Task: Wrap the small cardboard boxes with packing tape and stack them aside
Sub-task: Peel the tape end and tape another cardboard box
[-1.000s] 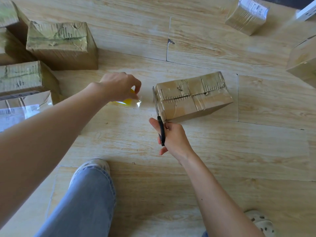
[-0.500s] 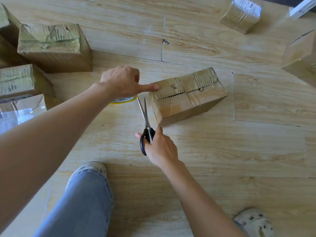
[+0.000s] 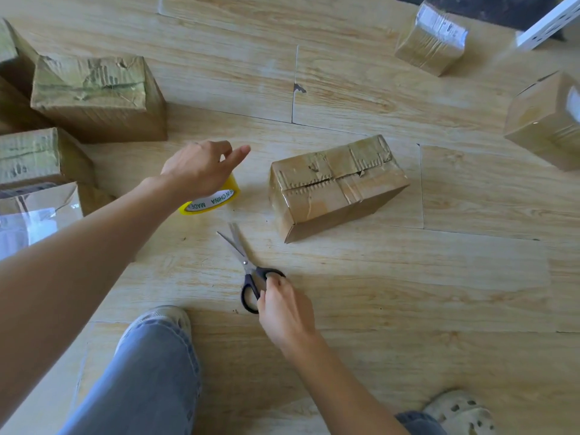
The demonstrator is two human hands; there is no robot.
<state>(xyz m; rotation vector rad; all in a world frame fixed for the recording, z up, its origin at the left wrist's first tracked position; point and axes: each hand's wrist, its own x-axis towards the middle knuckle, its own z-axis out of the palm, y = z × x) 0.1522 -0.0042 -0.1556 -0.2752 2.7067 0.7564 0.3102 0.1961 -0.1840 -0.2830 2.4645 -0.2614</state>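
The left arm reaches in from the lower left across the floor [image 3: 408, 293], palm down, and the left hand [image 3: 197, 171] lies on top of the yellow tape roll [image 3: 216, 200]. Most of its fingers [image 3: 216, 149] are curled over the roll, while the forefinger sticks out straight toward the cardboard box [image 3: 339, 183], its tip short of the box and apart from it. The thumb is hidden.

The right arm comes up from the bottom edge, and the right hand [image 3: 285, 309] is low on the floor with its fingers curled into the black handles of the scissors [image 3: 248, 271]. The blades are spread in a narrow V, pointing away from the person, between the roll and the box's near corner, touching neither.

The cardboard box sits in the middle of the floor, with wrinkled tape across its top and front. Worn boxes [image 3: 94, 98] are gathered at the left side, and two glossy wrapped boxes [image 3: 430, 39] stand at the far right.
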